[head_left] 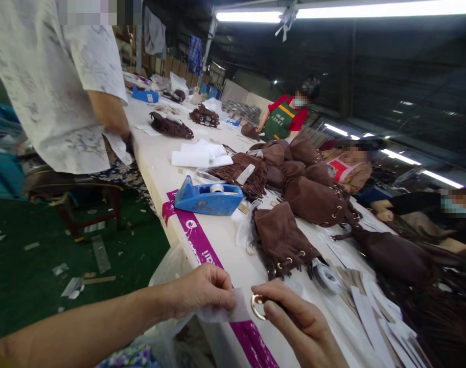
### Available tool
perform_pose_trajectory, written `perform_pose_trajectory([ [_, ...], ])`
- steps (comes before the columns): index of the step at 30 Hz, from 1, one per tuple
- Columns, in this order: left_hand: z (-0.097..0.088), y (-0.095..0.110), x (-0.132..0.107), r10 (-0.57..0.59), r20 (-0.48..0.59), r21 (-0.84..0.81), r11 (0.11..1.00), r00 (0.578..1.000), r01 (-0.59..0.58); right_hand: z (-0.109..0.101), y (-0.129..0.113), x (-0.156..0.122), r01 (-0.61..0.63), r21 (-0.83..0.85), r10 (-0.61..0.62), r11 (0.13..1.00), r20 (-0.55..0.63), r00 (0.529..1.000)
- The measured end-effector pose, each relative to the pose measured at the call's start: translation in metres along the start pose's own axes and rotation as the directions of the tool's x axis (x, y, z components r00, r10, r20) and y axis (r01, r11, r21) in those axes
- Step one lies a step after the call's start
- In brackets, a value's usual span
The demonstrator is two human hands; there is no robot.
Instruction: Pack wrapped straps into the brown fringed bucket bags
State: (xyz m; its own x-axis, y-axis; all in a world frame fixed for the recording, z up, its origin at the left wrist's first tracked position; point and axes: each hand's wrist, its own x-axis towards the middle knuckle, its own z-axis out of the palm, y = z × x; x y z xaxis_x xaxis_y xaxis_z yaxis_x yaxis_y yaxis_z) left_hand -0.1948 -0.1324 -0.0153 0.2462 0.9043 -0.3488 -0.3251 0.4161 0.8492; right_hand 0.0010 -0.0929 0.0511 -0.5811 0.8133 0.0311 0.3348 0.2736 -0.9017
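Observation:
Low in the middle of the head view, my left hand (208, 292) pinches a small piece of translucent film (239, 305) over the table edge. Just to its right, my right hand (300, 317) holds a gold-coloured metal ring (255, 308) between thumb and fingers. The ring and the film are close together; whether they touch I cannot tell. Beyond my hands lies a brown fringed bag (284, 235) with gold eyelets. A blue tape dispenser (208, 198) stands at the table's left edge.
More brown bags (313, 199) are heaped along the table (150, 153). White strips (371, 312) and a tape roll (328, 278) lie at right. A person in a white patterned shirt (56, 87) is at left; other people work across the table. Scraps (100, 253) litter the green floor.

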Motion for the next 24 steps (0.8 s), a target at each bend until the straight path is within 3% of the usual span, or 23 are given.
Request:
perform_pose_trajectory([
  [7,0.004,0.002,-0.001,-0.019,0.0,0.019,1.0,1.0,0.019,0.006,0.002,-0.006,-0.262,0.271,0.293,0.926,-0.082,0.953],
  [13,0.005,0.001,-0.003,-0.025,0.017,0.015,1.0,1.0,0.025,0.002,0.002,-0.009,-0.282,0.338,0.313,0.898,-0.038,0.949],
  [18,0.006,-0.003,-0.003,-0.01,0.056,0.015,1.0,0.998,0.009,0.003,0.006,-0.006,-0.268,0.218,0.264,0.938,0.051,0.963],
  [24,0.01,-0.004,-0.003,-0.042,0.051,0.033,0.999,0.998,0.04,0.005,0.01,-0.006,-0.263,0.123,0.259,0.957,0.048,0.965],
])
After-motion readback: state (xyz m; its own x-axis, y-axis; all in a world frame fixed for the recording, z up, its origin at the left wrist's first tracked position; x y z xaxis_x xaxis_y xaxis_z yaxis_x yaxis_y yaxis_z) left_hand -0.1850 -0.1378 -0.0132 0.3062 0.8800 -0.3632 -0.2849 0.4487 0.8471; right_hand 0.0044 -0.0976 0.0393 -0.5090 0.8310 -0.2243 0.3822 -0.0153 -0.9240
